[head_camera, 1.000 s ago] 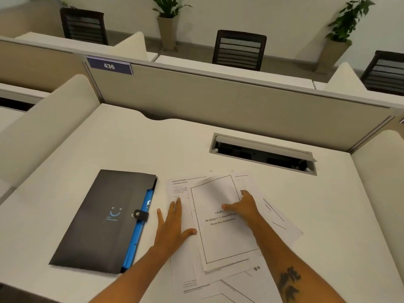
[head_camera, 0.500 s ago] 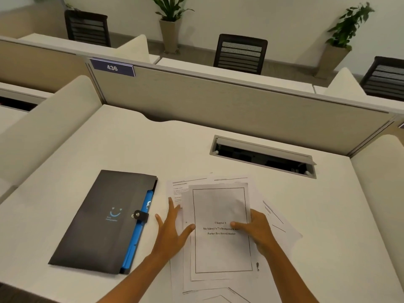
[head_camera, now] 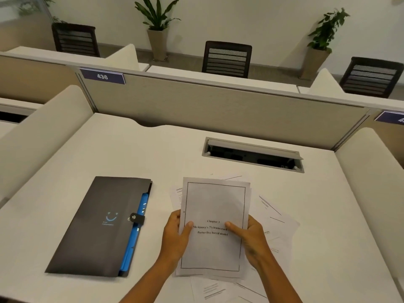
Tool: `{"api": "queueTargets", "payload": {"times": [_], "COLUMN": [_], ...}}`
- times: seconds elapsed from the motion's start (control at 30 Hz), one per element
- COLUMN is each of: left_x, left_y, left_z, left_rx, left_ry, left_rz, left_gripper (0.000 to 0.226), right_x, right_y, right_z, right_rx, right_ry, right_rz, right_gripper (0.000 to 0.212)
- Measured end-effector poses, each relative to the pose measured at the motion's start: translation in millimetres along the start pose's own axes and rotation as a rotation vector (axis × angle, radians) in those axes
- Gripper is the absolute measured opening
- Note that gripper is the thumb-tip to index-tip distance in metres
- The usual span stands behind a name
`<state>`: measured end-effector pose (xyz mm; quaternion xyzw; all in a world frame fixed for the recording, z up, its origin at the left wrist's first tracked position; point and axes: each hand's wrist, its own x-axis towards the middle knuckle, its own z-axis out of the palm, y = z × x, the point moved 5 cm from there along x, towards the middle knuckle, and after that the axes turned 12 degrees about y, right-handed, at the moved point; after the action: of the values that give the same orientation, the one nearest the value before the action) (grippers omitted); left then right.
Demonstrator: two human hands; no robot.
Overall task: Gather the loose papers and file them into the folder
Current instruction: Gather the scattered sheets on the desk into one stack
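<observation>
since a moment ago our hands have gone from pressing flat on the papers to lifting a stack (head_camera: 213, 228) off the bench (head_camera: 109, 149). left hand (head_camera: 175, 235) and right hand (head_camera: 251, 239) each pinch a side edge, thumbs on top. more loose sheets (head_camera: 275, 217) lie beneath. the dark folder (head_camera: 98, 226), just left, looks clasped shut; its contents are hidden.

Left hand (head_camera: 176, 234) and right hand (head_camera: 251, 239) face each other, thumbs on top, fingers curled beneath
</observation>
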<state>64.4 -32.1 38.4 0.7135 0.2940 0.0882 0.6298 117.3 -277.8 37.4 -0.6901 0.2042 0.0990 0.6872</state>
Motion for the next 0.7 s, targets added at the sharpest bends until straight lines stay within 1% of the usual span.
{"api": "queueTargets", "payload": {"times": [0.07,0.13,0.2,0.27,0.33,0.47,0.5,0.57,0.6,0.7], "left_x": [-4.8,-10.6,-18.7,-29.2,-41.4,-54.9,-55.0,-52.4,-49.8,-38.0], "left_y": [16.1,36.0,53.5,60.8,56.2,34.6,31.9,29.7,29.4,28.8], "left_z": [-0.8,-3.2,-7.3,-11.5,-12.4,-8.9,-9.2,-13.0,-16.3,-30.2], "left_rx": [-0.047,-0.082,-0.128,-0.172,-0.162,-0.079,-0.069,-0.063,-0.064,-0.055], "left_ry": [0.019,0.035,0.033,0.019,-0.009,-0.033,-0.028,0.004,0.024,0.072], "left_rz": [0.023,0.069,0.122,0.161,0.169,0.136,0.132,0.126,0.127,0.137], "left_gripper": [0.029,0.028,0.033,0.040,0.046,0.053,0.057,0.063,0.061,0.043], "right_x": [-9.4,-22.9,-39.0,-52.5,-60.7,-69.4,-72.6,-78.8,-80.4,-83.4], "right_y": [-14.3,-33.1,-48.7,-54.0,-45.3,-15.0,-13.5,-18.4,-20.8,-25.2], "right_z": [3.2,4.9,3.4,0.8,-1.1,3.6,6.0,9.7,11.5,19.6], "right_rx": [0.016,0.030,0.064,0.084,0.070,0.036,0.024,-0.013,-0.026,-0.041], "right_ry": [0.021,0.065,0.114,0.134,0.157,0.216,0.227,0.244,0.239,0.184], "right_rz": [-0.065,-0.175,-0.279,-0.346,-0.350,-0.263,-0.258,-0.285,-0.298,-0.323], "right_gripper": [0.045,0.040,0.040,0.044,0.047,0.035,0.031,0.031,0.033,0.032]}}
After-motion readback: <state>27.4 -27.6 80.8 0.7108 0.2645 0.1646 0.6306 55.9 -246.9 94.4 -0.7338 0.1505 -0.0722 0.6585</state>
